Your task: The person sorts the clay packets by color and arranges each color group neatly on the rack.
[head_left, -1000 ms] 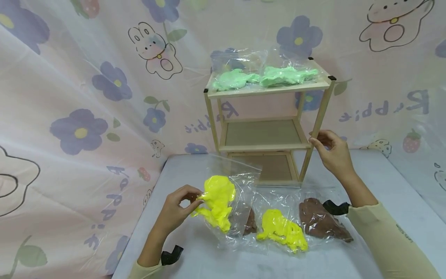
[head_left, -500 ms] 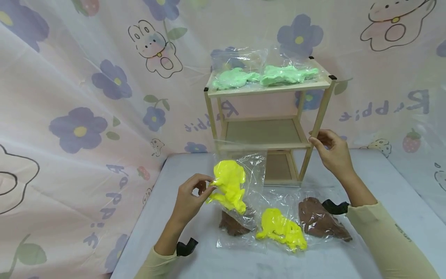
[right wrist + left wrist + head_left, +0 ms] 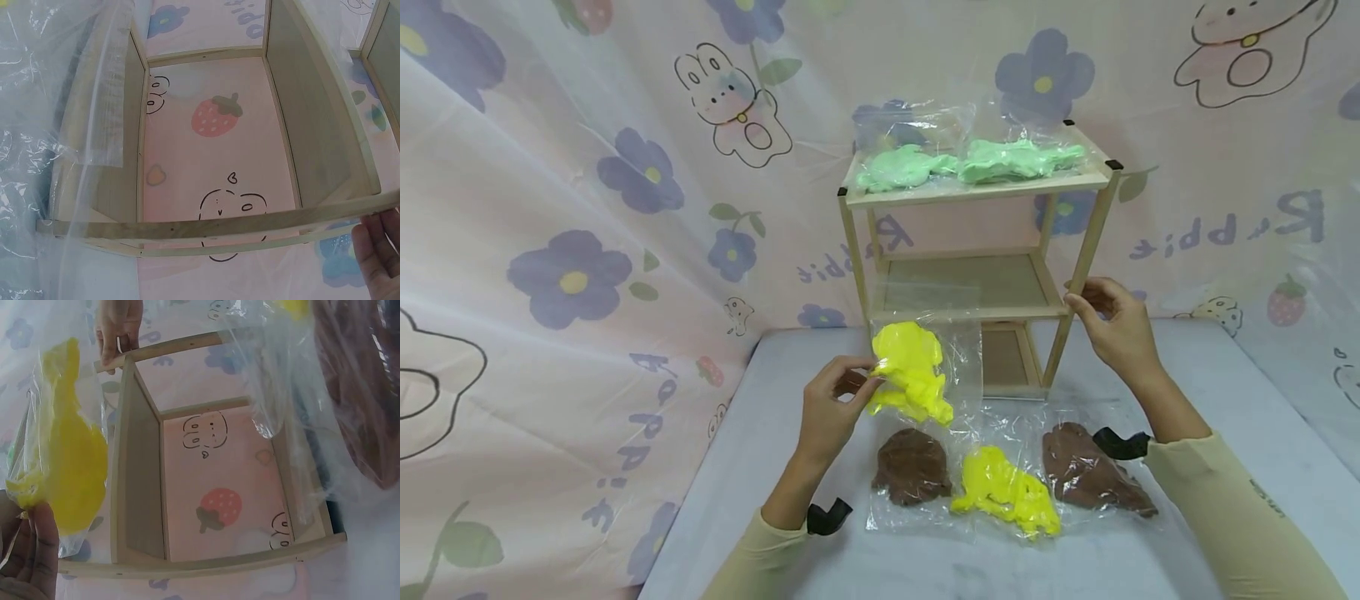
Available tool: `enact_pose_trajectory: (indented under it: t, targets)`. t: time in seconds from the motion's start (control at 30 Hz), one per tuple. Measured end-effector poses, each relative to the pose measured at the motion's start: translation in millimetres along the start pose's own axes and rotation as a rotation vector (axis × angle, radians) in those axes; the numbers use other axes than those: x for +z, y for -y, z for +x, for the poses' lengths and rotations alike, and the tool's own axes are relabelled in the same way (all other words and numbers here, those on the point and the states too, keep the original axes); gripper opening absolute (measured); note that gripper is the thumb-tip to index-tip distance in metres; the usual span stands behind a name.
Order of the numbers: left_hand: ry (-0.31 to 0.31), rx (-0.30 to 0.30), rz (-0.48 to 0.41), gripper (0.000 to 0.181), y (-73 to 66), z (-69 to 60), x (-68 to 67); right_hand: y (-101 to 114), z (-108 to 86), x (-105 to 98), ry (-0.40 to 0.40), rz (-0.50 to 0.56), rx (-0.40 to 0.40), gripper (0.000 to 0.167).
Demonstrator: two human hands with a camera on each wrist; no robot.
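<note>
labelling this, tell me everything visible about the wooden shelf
The pale wooden shelf stands upright on the table: three tiers, slim posts, black top corner caps. Two green-filled clear bags lie on top. The right hand's grip holds its right front post; a yellow-filled bag hides part of its lower left.

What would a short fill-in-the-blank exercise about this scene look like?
1. The lump in the bag that the left hand pinches is coloured ____.
2. Counting top and bottom, the wooden rack that the right hand holds has ____ levels.
3. The two bagged lumps on its top level are coloured ____.
4. The number of brown lumps on the table is ____.

Missing words: yellow; three; green; two.
</note>
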State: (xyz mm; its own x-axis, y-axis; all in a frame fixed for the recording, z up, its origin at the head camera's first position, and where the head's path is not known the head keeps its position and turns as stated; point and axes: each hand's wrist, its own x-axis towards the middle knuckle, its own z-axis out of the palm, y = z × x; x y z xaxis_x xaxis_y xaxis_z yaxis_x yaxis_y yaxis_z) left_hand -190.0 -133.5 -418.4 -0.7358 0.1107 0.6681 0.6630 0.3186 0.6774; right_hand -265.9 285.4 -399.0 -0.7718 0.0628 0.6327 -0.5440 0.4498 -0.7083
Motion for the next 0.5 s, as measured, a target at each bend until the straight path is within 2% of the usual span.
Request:
enact_pose_trajectory:
  t: [0.2,0.37,0.5]
  targets:
    - [-0.028,-0.019,-0.035,0.023,-2.8,8.9,11.6,3.5,0.2,1.4,-0.005,0.004,-0.009,0.022]
    - [-0.062,-0.047,-0.102,0.025,-5.2,17.9,23.6,4.7,0.5,1.2,-0.005,0.000,-0.012,0.022]
    - [-0.097,-0.041,-0.146,0.027,-3.7,26.3,34.5,3.6,0.3,0.7,-0.002,-0.001,-0.010,0.022]
